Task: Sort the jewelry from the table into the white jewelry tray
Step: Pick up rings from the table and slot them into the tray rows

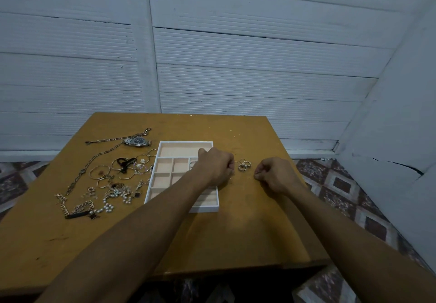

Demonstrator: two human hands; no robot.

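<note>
Rings (244, 164) lie beside the tray (184, 142) — right hand (274, 175) pinches a ring (257, 172) for sorting; left hand (218, 167) curled, contents hidden.

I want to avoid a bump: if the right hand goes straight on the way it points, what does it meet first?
Probably the rings on the table, ahead of the right hand, which pinches a small ring; the left hand lies beyond them. Depth is unclear.

On your table (247, 232) the tray (186, 142) sits central; the jewelry pile (111, 180) lies to its left, the watch (137, 141) behind that pile, the rings (244, 164) just right of the tray.
</note>
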